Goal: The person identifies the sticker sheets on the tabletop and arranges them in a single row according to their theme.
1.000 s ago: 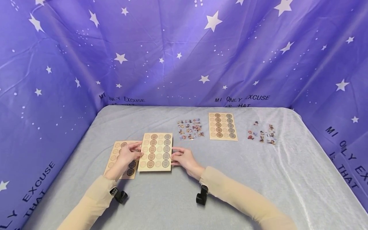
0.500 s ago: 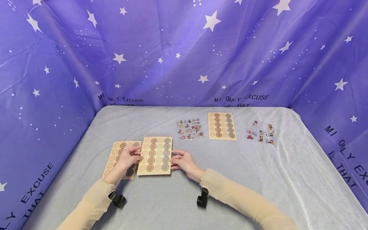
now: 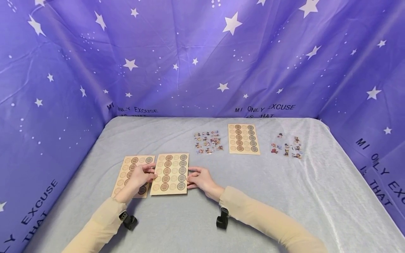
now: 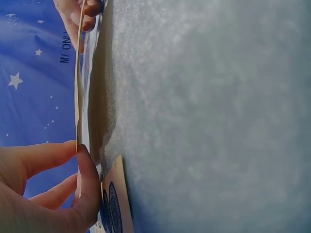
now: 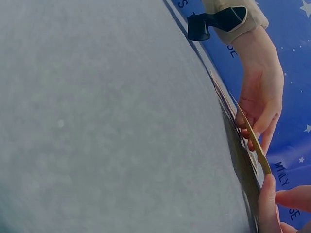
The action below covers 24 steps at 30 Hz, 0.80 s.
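In the head view, a tan sheet of round stickers (image 3: 169, 175) is held flat between both hands. My left hand (image 3: 139, 178) pinches its left edge, and my right hand (image 3: 204, 182) pinches the right edge between thumb and fingers. Seen edge-on in the left wrist view, the held sheet (image 4: 77, 97) is raised a little above the cloth, a shadow under it. A second sticker sheet (image 3: 121, 179) lies on the table, partly covered by my left hand and forearm. Its dark round prints (image 4: 114, 206) show below the left thumb.
At the back, a third tan sticker sheet (image 3: 244, 139) lies flat. Left of it is a clear sheet of small cartoon stickers (image 3: 208, 142), and a similar sheet (image 3: 286, 146) lies to the right. The grey cloth-covered table (image 3: 269, 189) meets a purple star-printed curtain (image 3: 202, 52).
Both hands have brought the held sticker sheet slightly nearer the person and lower, beside the left sheet. The grip is the same; the other sheets stay put.
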Motion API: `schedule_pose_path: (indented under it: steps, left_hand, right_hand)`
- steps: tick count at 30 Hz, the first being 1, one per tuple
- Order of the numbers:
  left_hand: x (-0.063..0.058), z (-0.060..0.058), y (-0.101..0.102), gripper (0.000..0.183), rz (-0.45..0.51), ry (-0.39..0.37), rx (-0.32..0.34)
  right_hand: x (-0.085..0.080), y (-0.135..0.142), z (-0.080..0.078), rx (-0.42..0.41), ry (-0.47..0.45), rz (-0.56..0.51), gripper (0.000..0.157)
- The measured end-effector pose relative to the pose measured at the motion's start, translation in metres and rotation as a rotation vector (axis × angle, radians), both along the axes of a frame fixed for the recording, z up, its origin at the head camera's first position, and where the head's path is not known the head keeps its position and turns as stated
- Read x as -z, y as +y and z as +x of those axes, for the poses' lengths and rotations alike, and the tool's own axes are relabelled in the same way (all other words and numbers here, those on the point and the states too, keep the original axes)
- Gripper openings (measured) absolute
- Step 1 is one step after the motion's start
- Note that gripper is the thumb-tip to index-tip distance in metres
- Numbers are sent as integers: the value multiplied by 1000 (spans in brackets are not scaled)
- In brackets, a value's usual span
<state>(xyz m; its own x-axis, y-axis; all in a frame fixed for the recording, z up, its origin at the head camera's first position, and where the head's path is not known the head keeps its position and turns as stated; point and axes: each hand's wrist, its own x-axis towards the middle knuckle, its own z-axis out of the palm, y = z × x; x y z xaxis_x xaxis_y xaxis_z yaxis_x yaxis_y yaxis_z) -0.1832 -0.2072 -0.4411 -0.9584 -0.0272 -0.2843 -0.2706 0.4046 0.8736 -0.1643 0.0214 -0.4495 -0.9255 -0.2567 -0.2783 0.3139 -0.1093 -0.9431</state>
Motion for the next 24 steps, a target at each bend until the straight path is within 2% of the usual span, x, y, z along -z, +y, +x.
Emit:
schedule_pose_path:
  steps: [6, 24]
  left_hand:
    - [0, 2, 1, 48, -39, 12, 8]
    - [2, 2, 3, 47, -153, 54, 51]
  right_hand:
    - [7, -2, -1, -5, 25, 23, 47]
    - [8, -3, -2, -43, 77, 115, 47]
